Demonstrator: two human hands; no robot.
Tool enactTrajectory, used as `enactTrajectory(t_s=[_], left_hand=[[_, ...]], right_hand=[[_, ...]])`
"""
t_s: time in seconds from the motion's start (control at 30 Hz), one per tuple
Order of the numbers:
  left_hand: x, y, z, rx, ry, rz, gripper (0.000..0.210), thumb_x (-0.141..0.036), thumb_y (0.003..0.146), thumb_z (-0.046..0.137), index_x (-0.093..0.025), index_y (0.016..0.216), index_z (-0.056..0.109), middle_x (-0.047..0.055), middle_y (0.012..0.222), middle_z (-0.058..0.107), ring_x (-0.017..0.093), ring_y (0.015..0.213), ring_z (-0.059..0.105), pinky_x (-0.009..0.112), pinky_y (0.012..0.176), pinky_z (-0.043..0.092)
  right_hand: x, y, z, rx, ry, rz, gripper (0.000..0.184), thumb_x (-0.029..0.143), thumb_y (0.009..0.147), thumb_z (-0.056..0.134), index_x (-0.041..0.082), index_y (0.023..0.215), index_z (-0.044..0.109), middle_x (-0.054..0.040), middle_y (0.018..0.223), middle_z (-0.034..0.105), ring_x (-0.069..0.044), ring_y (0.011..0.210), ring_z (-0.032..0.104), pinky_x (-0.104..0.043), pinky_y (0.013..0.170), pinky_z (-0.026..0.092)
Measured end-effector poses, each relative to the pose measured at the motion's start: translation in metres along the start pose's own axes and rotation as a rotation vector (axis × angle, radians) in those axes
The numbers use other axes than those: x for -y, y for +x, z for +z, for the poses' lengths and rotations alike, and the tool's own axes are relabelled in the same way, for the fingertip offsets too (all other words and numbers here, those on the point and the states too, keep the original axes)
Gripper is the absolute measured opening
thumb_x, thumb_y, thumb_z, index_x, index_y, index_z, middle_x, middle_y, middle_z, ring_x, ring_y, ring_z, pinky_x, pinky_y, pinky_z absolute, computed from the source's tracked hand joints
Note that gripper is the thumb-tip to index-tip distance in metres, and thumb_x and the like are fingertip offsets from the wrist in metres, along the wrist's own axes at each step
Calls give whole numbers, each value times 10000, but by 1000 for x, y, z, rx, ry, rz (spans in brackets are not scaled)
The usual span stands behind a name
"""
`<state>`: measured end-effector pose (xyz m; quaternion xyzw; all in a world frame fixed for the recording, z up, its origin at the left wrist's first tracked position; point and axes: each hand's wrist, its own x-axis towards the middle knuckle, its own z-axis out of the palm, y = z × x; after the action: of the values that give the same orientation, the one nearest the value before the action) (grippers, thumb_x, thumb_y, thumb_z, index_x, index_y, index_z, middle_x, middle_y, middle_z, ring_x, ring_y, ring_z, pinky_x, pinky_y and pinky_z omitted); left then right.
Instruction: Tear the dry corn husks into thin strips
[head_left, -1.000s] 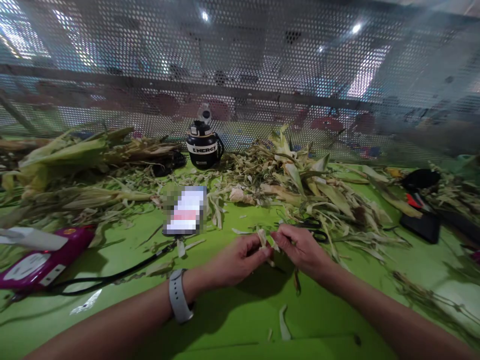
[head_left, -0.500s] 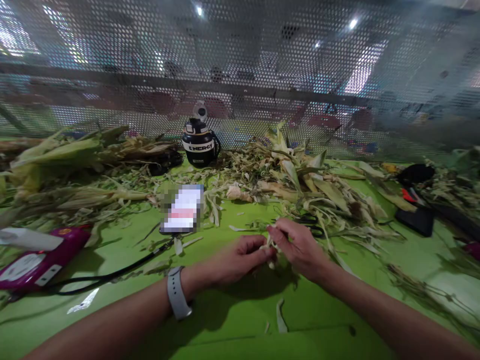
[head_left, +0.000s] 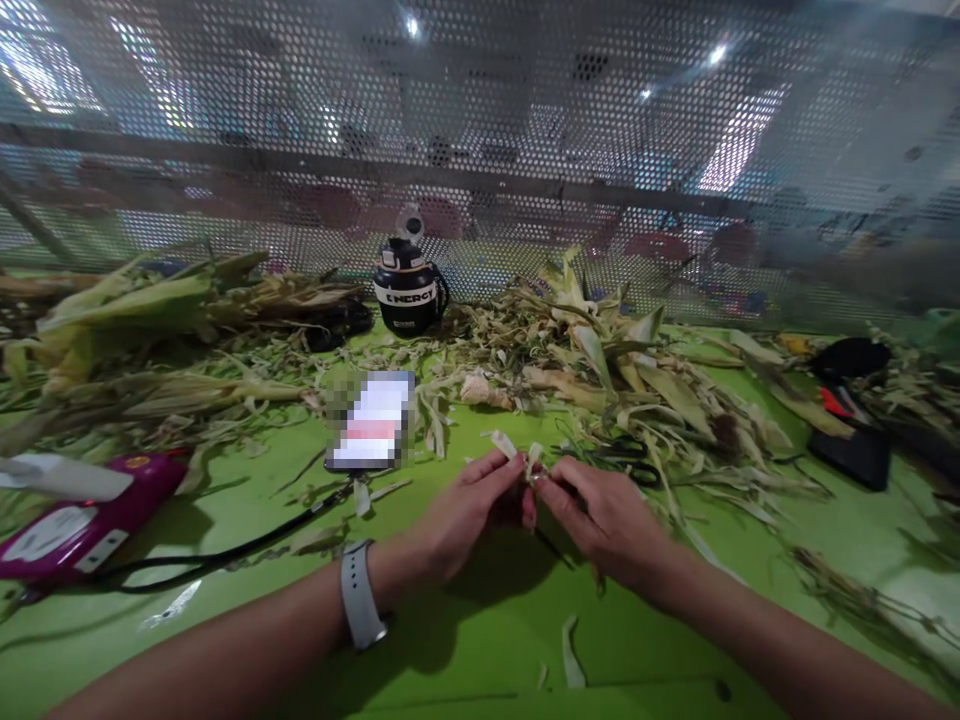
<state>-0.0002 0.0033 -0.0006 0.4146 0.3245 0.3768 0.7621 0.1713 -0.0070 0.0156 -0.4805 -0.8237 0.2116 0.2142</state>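
Note:
A knotted pale strip of corn husk (head_left: 534, 462) is pinched between my two hands above the green table (head_left: 480, 640). My left hand (head_left: 480, 505) grips it from the left, a short white end poking up past the fingertips. From the right, the thumb and fingers of my right hand (head_left: 600, 510) close on the same strip. A thin dark strand hangs below the fingers. Just beyond my right hand lie black-handled scissors (head_left: 641, 468), partly covered by husks. A loose husk sliver (head_left: 573, 655) rests on the table nearer to me.
A heap of dry corn husks (head_left: 637, 370) spreads behind my hands, with more husks (head_left: 135, 310) at left. A black jug (head_left: 409, 295) stands against the perforated metal screen (head_left: 495, 130). A lit phone (head_left: 373, 420), cable and purple power strip (head_left: 90, 515) lie left; a black phone (head_left: 851, 455), right.
Both hands have turned and risen slightly, and a white husk end now sticks up at the left fingertips. The view has shifted slightly, moving the background to the right.

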Motion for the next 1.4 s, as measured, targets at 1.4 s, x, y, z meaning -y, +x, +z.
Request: enactTrajectory(t_s=[1.4], left_hand=[[1, -5, 3, 154, 299, -16, 438, -607, 783, 513, -178, 702, 471, -71, 519, 433, 64, 462, 375, 205, 453, 274]], right_hand=[[-11, 6, 3, 3, 579, 100, 394, 459, 888, 432, 180, 610, 436, 45, 567, 381, -88, 510, 340, -214, 474, 281]])
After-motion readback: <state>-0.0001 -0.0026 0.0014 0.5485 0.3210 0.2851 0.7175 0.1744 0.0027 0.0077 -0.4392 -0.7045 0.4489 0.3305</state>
